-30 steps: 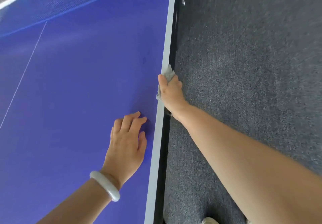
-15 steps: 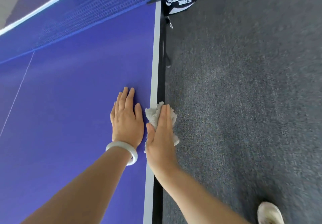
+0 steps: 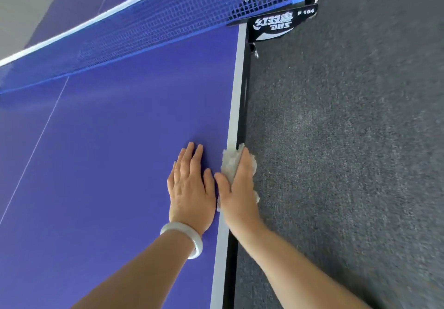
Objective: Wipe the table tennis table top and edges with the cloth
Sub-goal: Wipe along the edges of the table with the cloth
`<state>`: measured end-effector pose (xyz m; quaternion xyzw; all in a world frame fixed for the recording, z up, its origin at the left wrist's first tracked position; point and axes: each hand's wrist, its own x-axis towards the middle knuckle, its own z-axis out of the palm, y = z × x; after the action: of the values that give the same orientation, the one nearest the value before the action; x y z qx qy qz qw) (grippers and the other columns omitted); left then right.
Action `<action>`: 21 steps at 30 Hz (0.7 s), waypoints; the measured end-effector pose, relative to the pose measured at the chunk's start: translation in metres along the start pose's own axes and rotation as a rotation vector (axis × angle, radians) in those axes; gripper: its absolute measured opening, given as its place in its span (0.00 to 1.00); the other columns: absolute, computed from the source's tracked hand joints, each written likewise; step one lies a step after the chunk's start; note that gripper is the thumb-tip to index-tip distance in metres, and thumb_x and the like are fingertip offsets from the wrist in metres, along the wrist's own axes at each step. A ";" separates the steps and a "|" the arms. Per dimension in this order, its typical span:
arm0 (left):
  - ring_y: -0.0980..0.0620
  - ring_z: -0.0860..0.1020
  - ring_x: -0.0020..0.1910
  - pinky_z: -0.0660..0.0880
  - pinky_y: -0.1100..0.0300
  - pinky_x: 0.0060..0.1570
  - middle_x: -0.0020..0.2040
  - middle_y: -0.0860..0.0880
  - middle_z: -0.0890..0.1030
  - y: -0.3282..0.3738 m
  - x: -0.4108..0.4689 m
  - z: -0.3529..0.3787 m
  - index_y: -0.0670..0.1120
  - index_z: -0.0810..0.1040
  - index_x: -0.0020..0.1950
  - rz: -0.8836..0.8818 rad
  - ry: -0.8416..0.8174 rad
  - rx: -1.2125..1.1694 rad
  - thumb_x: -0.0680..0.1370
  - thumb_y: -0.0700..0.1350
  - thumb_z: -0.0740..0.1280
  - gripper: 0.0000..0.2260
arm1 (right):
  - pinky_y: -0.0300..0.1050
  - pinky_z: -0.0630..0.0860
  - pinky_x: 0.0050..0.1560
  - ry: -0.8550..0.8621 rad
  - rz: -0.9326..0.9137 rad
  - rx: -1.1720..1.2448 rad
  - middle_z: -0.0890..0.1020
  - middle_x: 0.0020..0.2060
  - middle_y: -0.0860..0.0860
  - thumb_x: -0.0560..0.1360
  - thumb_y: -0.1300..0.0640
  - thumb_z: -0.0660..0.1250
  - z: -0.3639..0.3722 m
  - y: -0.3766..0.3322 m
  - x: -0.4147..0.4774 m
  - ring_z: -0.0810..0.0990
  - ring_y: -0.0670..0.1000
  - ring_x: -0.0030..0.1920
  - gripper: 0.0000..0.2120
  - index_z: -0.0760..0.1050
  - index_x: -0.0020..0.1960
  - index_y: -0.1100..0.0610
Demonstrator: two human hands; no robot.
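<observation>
Blue table top (image 3: 108,152), right edge: left hand (image 3: 191,188) flat, fingers straight; right hand (image 3: 240,193) presses cloth (image 3: 229,164) there, fingers straight.

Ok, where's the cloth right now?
Head view: the pale grey fluffy cloth lies over the white right edge of the blue table, under the right hand, beside the left hand.

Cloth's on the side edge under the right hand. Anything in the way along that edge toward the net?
Nothing visible. The edge ahead of the cloth is bare up to the net clamp at the far end. The left hand lies flat on the blue top beside the right hand, off the edge.
</observation>
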<state>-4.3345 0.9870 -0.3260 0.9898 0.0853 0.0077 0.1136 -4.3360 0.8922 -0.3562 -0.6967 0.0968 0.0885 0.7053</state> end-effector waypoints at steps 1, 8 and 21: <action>0.58 0.49 0.79 0.47 0.57 0.77 0.81 0.56 0.53 0.000 0.001 0.000 0.52 0.57 0.80 -0.002 0.001 0.001 0.83 0.48 0.51 0.24 | 0.42 0.48 0.79 -0.023 -0.020 0.002 0.47 0.80 0.44 0.83 0.54 0.60 0.001 0.007 -0.023 0.43 0.37 0.78 0.35 0.40 0.80 0.50; 0.56 0.48 0.79 0.48 0.53 0.78 0.81 0.55 0.52 0.000 0.000 0.001 0.51 0.55 0.81 0.012 -0.019 0.043 0.84 0.48 0.49 0.23 | 0.32 0.77 0.38 -0.053 0.177 0.328 0.74 0.48 0.49 0.84 0.58 0.56 -0.015 -0.031 0.064 0.77 0.42 0.39 0.14 0.63 0.67 0.60; 0.49 0.54 0.79 0.50 0.51 0.78 0.80 0.49 0.57 0.006 0.001 -0.003 0.46 0.60 0.79 0.020 -0.015 0.095 0.81 0.51 0.43 0.28 | 0.53 0.76 0.60 0.073 0.282 0.081 0.78 0.57 0.59 0.81 0.44 0.60 0.000 -0.011 0.048 0.78 0.54 0.57 0.19 0.70 0.65 0.55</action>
<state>-4.3325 0.9818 -0.3221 0.9949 0.0749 -0.0029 0.0673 -4.2867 0.8914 -0.3576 -0.6497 0.2226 0.1573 0.7096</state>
